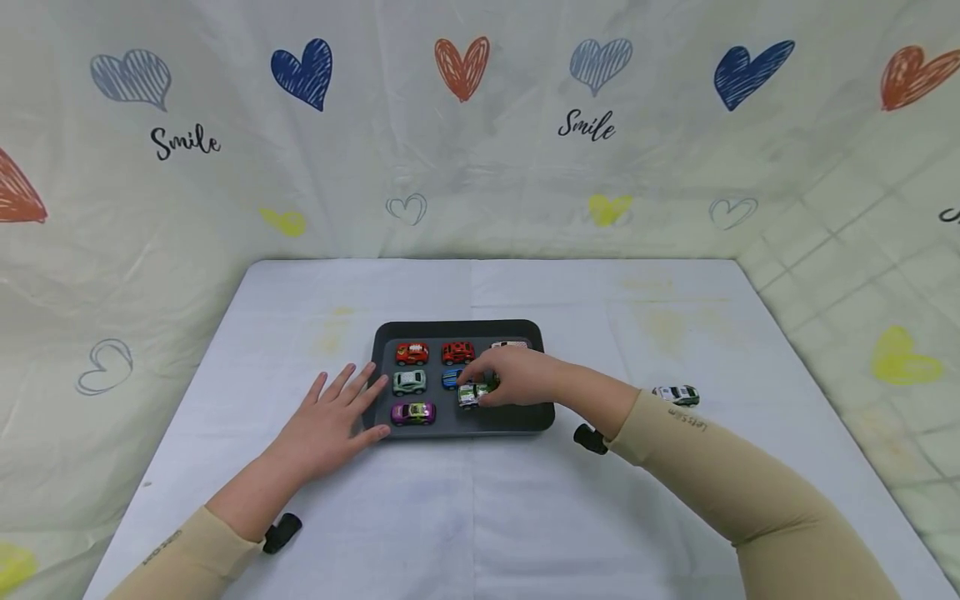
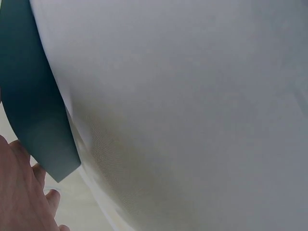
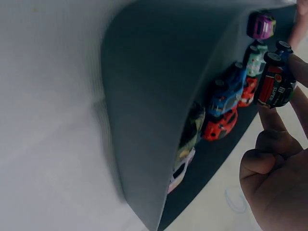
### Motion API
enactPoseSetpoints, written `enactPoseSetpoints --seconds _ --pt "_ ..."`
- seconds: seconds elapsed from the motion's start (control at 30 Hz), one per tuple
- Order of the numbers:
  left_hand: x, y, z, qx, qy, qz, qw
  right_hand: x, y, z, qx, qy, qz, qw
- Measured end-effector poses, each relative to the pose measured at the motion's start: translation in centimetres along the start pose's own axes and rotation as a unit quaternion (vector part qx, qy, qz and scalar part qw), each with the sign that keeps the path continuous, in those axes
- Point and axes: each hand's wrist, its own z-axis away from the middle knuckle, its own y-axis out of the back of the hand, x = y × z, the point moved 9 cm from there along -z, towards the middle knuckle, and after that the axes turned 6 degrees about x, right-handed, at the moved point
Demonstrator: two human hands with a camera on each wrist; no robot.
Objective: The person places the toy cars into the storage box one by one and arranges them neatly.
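My right hand (image 1: 517,375) pinches a small green-and-white toy car (image 1: 470,395) over the middle of a dark grey tray (image 1: 472,427). Its underside, black and red with lettering, shows in the right wrist view. Close by is a blue toy car (image 1: 451,379); a camouflage-patterned car (image 3: 193,126) is mostly hidden from the head view by that hand. With fingers spread, my left hand (image 1: 326,425) touches the tray's left edge. Nearest it are a pale green car (image 1: 409,382) and a purple car (image 1: 412,413). Two red cars (image 1: 412,353) and a pinkish-white car (image 1: 510,344) form the back row.
A white toy car with dark markings (image 1: 677,395) sits on the white tablecloth (image 1: 645,517), right of the tray and beside my right sleeve. Behind the table hangs a cloth (image 1: 510,183) printed with hearts.
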Motion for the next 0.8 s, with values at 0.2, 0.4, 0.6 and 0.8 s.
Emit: enactPoseSetpoints --seconds 0.2,0.4,0.6,0.8 --pt "-0.1 0.0 -0.1 -0.001 0.000 -0.001 1.0000 -0.3 -0.9 -0.2 -0.012 -0.008 0.031 0.9994" --pt "-0.1 -0.1 -0.1 -0.002 0.001 0.002 1.0000 -0.3 -1.8 -0.5 -0.012 -0.012 0.063 0.9979" --pt "-0.1 -0.2 -0.2 -0.003 0.002 0.002 1.0000 -0.5 -2.5 -0.9 -0.010 -0.014 0.082 0.9965" --pt "-0.1 -0.2 -0.1 -0.003 0.002 -0.001 1.0000 -0.9 -2.6 -1.1 -0.001 -0.003 0.086 0.9963"
